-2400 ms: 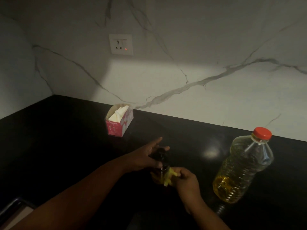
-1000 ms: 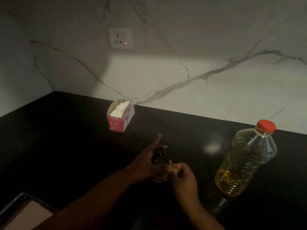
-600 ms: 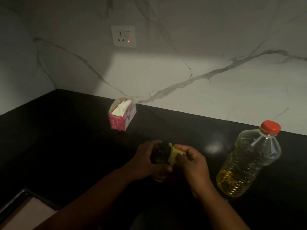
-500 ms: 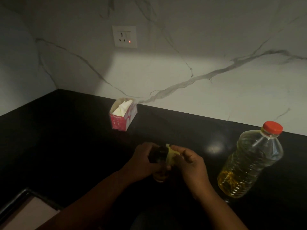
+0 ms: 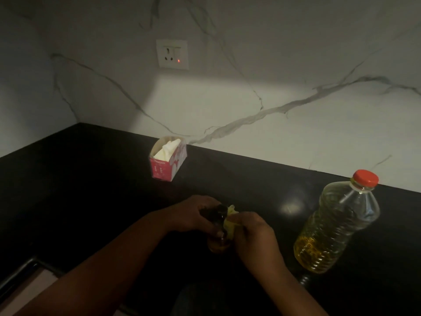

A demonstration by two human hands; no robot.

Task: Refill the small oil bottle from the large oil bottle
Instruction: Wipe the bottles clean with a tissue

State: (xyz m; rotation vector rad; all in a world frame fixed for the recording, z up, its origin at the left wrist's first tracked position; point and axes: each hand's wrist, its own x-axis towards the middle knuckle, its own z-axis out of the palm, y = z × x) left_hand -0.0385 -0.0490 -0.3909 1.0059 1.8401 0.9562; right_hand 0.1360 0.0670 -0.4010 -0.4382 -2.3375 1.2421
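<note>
The small dark oil bottle (image 5: 218, 244) stands on the black counter (image 5: 91, 190) near the front middle. My left hand (image 5: 193, 215) grips its upper part from the left, fingers curled round the top. My right hand (image 5: 252, 233) holds a yellow cloth (image 5: 229, 221) pressed against the bottle's right side. The large clear plastic oil bottle (image 5: 335, 226) with a red cap (image 5: 366, 177) stands to the right, apart from both hands, with yellow oil in its lower part. The small bottle's cap is hidden by my fingers.
A pink tissue box (image 5: 167, 159) with white tissue stands at the back of the counter by the marble wall. A wall socket (image 5: 172, 54) with a red light sits above it. A light surface edge (image 5: 25, 290) shows at the lower left.
My left index finger, pointing up a second ago, has curled down over the small bottle's top. My right hand with the yellow cloth moved up the bottle's side and then slightly down.
</note>
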